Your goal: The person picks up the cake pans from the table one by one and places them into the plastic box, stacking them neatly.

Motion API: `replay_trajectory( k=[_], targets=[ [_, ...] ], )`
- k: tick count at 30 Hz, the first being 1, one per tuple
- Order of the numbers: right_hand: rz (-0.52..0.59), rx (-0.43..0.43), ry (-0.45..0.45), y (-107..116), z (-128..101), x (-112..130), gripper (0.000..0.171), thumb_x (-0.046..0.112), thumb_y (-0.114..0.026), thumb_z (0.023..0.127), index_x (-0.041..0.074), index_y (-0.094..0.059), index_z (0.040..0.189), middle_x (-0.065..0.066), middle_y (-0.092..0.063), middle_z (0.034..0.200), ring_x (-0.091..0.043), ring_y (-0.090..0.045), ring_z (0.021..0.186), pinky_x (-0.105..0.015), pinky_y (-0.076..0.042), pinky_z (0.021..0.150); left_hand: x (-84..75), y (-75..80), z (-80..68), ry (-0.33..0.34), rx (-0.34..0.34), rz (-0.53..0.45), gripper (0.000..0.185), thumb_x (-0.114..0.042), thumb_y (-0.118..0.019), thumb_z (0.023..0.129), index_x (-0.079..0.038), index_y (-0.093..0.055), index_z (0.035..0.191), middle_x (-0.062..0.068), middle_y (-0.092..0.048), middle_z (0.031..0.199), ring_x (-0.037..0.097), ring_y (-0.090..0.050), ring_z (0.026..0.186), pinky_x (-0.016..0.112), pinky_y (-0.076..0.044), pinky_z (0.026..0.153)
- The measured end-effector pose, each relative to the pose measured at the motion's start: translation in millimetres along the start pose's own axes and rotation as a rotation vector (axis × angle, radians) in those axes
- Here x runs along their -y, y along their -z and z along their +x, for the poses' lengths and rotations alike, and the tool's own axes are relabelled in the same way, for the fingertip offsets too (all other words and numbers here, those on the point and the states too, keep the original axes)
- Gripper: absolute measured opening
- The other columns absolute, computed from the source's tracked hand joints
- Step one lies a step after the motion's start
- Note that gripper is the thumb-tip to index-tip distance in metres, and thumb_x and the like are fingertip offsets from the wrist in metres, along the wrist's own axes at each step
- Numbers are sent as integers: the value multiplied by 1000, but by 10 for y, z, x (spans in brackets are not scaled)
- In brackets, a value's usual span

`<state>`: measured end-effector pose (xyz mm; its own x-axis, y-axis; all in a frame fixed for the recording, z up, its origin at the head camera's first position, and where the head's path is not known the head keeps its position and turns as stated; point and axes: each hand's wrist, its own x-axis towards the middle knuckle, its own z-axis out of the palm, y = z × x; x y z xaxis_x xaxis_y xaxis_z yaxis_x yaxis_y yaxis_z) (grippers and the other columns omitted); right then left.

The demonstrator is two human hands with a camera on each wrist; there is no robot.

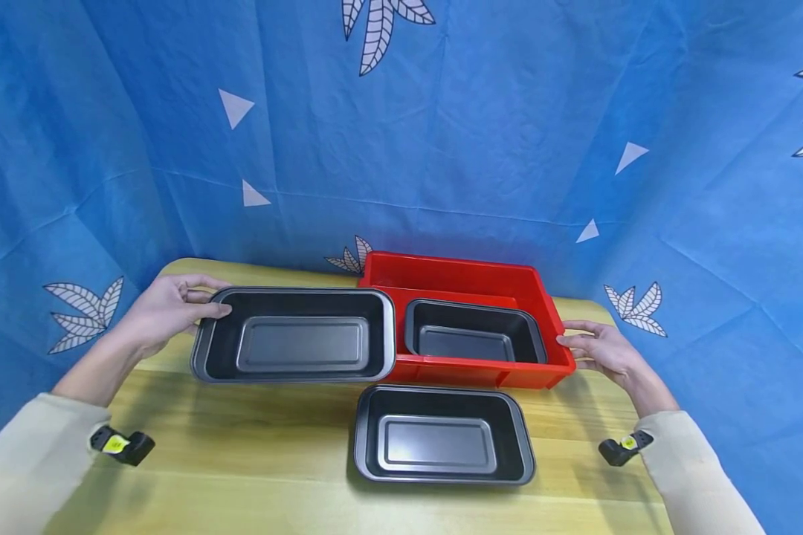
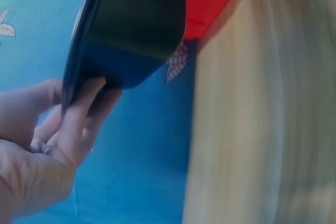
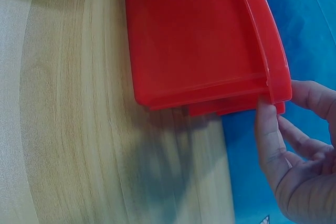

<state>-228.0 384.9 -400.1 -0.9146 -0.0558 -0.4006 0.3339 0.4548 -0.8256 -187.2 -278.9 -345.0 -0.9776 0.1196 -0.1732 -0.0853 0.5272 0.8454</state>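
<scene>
bright light; soft shadows across the table [image 1: 241, 453], seemingly blurred in the left wrist view.

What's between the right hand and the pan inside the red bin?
One wall of the red bin stands between the right hand and that pan, in the head view.

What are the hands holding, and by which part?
Left hand holds a loaf pan by its left rim; right hand holds the red bin at its right end.
</scene>
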Motion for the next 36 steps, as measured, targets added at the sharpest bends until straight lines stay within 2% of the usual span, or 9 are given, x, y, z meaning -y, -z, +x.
replay_trajectory(
  k=[3,5,7,9,14,16,20,29,36],
  targets=[
    [4,-3,-1,-6,-2,8,76,34,-66,92,3,-27,151,8,-67,100,-15,-71,89,-30,-61,82,-39,-69,54,-5,-7,-14,60,-30,-70,89,-5,-48,139,27,-44,146,34,-53,127,31,-59,71],
    [3,-4,-2,-9,-3,14,76,33,-65,92,4,-27,151,7,-67,101,-15,-71,90,-30,-61,82,-63,-115,95,-7,-9,-35,59,-28,-70,89,-5,-48,139,27,-48,142,20,-65,109,30,-59,68],
    [0,-2,0,-14,-7,21,76,33,-64,93,3,-26,151,7,-67,102,-16,-70,90,-31,-61,82,-94,-157,139,-7,-9,-57,57,-25,-71,89,-5,-49,138,27,-51,140,6,-67,89,30,-59,66],
    [1,-5,-7,-17,-7,23,75,34,-65,93,4,-27,151,7,-67,103,-15,-70,90,-30,-61,82,-132,-197,182,-3,-5,-76,55,-22,-71,89,-6,-50,137,26,-52,140,1,-65,80,30,-59,65],
    [2,1,-5,-18,-11,25,76,34,-65,93,3,-27,151,6,-67,103,-15,-70,90,-30,-60,83,-238,-298,276,3,0,-70,51,-22,-70,89,-9,-53,135,23,-48,145,13,-62,100,28,-58,66],
    [2,0,-7,-16,-12,24,76,34,-65,93,3,-27,151,8,-67,102,-15,-70,90,-30,-60,83,-276,-345,316,2,2,-71,50,-22,-71,88,-10,-54,134,22,-48,146,12,-61,99,26,-56,62],
    [0,-3,-8,-13,-15,20,77,35,-66,92,4,-27,151,8,-67,101,-15,-70,90,-30,-60,83,-342,-445,404,-7,7,-98,48,-19,-71,87,-11,-57,132,19,-52,142,4,-60,79,24,-51,55],
    [-13,-4,-5,-25,5,13,78,36,-65,92,4,-26,151,8,-66,102,-15,-70,92,-30,-60,83,-541,-650,569,-20,9,-123,42,-14,-69,88,-13,-61,129,14,-50,145,7,-64,82,26,-54,54],
    [-4,3,-2,-13,6,3,78,36,-65,92,3,-26,151,9,-66,101,-15,-70,91,-30,-60,83,-698,-844,722,-10,29,-194,40,-9,-70,86,-12,-63,126,18,-65,126,9,-63,71,27,-57,56]
  ],
)
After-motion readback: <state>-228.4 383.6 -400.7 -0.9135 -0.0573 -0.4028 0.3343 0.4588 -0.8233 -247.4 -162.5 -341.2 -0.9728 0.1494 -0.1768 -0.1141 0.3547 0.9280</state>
